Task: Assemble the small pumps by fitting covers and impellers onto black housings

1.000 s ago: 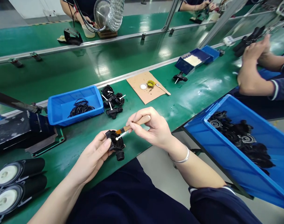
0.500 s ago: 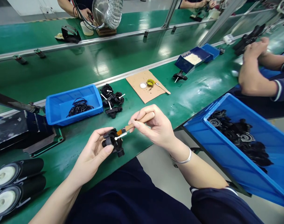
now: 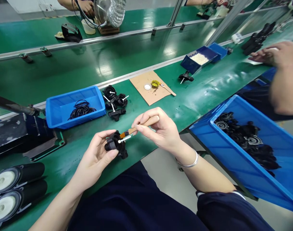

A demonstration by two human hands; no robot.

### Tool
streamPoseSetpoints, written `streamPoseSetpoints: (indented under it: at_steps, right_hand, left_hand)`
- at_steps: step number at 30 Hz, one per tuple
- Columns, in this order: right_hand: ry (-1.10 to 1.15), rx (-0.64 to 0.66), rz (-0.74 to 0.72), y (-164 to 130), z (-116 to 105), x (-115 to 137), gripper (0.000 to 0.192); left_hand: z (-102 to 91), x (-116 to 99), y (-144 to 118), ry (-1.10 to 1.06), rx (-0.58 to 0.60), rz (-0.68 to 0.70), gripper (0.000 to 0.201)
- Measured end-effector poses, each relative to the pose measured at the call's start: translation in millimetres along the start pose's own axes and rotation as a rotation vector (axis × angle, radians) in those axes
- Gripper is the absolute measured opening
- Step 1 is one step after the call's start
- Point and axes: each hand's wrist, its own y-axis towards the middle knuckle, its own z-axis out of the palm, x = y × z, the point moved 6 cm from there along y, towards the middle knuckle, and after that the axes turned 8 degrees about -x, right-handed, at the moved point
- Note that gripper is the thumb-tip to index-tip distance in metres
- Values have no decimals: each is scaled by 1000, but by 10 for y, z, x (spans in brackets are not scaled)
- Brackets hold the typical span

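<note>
Legibly unmarked, black housing [image 3: 115, 145] in left hand [image 3: 96, 160] fingers, brush [image 3: 139, 126] pinched in right hand [image 3: 160, 130].

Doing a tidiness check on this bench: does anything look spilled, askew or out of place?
One thing: dark smears stain the cardboard sheet around the small yellow pot, like spilled contents. The right-hand blue bin sits tilted off the bench edge, apparently on a stand. The black part and brush look fine.

Two hands [image 3: 127, 141] — two brushes [image 3: 139, 126]
</note>
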Motion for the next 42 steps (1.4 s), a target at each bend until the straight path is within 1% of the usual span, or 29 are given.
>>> streamPoseSetpoints:
  at_steps: [2, 3, 7, 10, 12, 16, 18, 22, 27, 30, 32, 36, 39, 42]
  right_hand:
    - [7, 13, -7, -3, 6, 10, 16]
    - [14, 30, 13, -7, 11, 13, 16]
    - [58, 86, 190, -55, 26, -7, 17]
    - [112, 92, 265, -100, 39, -22, 19]
    - [124, 55, 259, -111, 30, -30, 19]
    - [87, -53, 122, -91, -17, 7, 19]
    - [81, -61, 84, -87, -18, 24, 18]
    - [102, -37, 115, -111, -2, 26, 17]
    - [180, 1, 225, -164, 36, 24, 18]
    - [251, -8, 310, -177, 61, 10, 20]
    - [313, -22, 359, -181, 80, -10, 21]
    - [414, -62, 471, -216, 120, -92, 24]
    - [464, -100, 564, -272, 153, -157, 27]
    - [477, -130, 597, -312, 169, -171, 26]
  left_hand:
    - [-16, -18, -3, 9, -20, 24, 48]
    - [-25, -26, -7, 17, -30, 43, 48]
    - [-56, -45, -25, 60, -48, 161, 48]
    - [-55, -65, -38, 121, -24, 290, 51]
    - [-58, -81, -39, 159, -17, 354, 53]
    - [-71, -125, -32, 174, -19, 406, 56]
    - [-69, -150, -38, 177, -10, 431, 58]
    - [-91, -163, -51, 183, -30, 457, 62]
    - [-147, -159, -46, 199, -108, 514, 64]
    - [-160, -153, -31, 196, -108, 554, 67]
    - [-159, -179, -27, 206, -104, 607, 67]
    - [-152, -278, -16, 249, -136, 665, 50]
    - [-125, -350, -33, 332, -141, 705, 41]
    - [-182, -365, -75, 374, -233, 757, 39]
